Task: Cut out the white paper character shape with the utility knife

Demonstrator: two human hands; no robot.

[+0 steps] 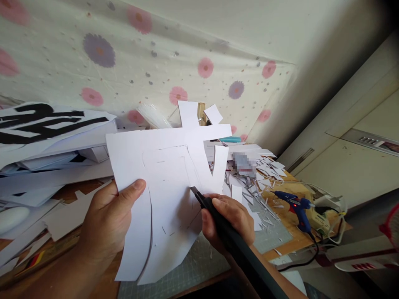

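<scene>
A white sheet of foam board or card [165,187], cut to an irregular outline, is held up above the table. Faint lines and short slits mark its face, and a long curved cut runs down its lower left. My left hand [112,216] grips the left edge, thumb on the front, the other fingers mostly hidden behind. My right hand [229,220] is closed around a black utility knife [224,232]. The blade tip meets or nearly meets the sheet near its middle right; I cannot tell how deep it is.
A green cutting mat [199,265] lies beneath. White offcuts [271,168] litter the right side, near a blue hot glue gun [294,203] with its cord. White cut pieces [56,166] are stacked at left. A flower-patterned sheet [187,50] covers the wall behind.
</scene>
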